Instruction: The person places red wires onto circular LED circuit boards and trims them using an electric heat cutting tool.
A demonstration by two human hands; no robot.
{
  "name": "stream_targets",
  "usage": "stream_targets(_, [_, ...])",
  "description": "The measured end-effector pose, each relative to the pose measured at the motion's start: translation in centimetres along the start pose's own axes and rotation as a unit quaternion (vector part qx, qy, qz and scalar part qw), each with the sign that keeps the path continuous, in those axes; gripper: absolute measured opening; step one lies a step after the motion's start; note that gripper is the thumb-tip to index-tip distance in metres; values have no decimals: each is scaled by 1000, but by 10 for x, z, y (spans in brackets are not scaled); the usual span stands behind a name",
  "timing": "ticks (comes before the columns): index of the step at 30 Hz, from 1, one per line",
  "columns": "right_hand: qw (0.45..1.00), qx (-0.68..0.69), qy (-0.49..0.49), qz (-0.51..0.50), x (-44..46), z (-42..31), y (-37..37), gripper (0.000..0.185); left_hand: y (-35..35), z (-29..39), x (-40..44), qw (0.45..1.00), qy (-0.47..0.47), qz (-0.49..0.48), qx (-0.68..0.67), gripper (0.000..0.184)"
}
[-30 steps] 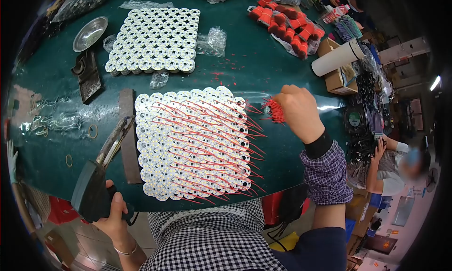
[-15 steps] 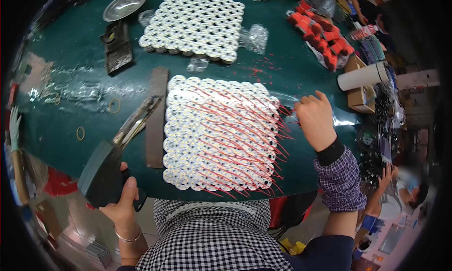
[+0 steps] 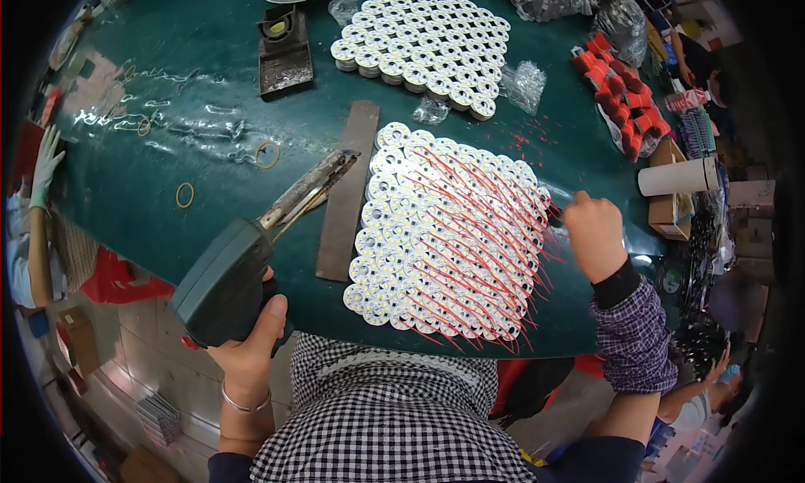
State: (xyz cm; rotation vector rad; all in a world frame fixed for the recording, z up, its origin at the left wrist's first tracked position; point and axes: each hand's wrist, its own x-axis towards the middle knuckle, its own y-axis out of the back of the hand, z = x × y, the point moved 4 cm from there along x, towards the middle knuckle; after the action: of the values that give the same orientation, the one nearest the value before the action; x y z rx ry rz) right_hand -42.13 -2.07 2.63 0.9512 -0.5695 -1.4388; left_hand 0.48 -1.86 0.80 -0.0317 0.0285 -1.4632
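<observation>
My left hand (image 3: 251,340) clasps the gun (image 3: 225,282); the boards (image 3: 444,240) lie at its three o'clock. My right hand (image 3: 594,236) curls at their three o'clock, its pinch hidden. A careless sleeve (image 3: 635,332) could snag the wires (image 3: 480,231), dragging them askew.

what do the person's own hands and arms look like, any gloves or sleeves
Neither hand is gloved. The left hand has a thin silver-coloured bracelet at the wrist. Above the right hand is a purple-and-white checked oversleeve with a black cuff. Dark navy sleeves show higher up both arms.
</observation>
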Motion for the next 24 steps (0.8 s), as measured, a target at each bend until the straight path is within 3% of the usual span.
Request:
stream_targets(4, [996,13,-82,27,2,11,39,9,4,-3,2,1000,26,10,-6,47])
stream_targets(6, [953,190,-68,227,2,-10,81,19,4,-7,4,999,40,11,-5,47])
stream_targets(8, [897,328,-26,295,6,-45,103,23,1,-14,6,1000,22,-17,-1,53])
stream_targets(13, [834,431,27,343,30,-113,115,24,-1,-12,7,997,7,-60,56,53])
stream_targets(18, [846,420,5,329,42,-134,90,24,0,-6,9,989,65,-98,90,50])
stream_targets(20, [852,413,-4,322,42,-137,86,24,-9,-1,12,993,45,-80,77,30])
stream_targets(24, [850,413,-6,327,42,-138,83,24,-14,-7,16,988,32,-115,98,25])
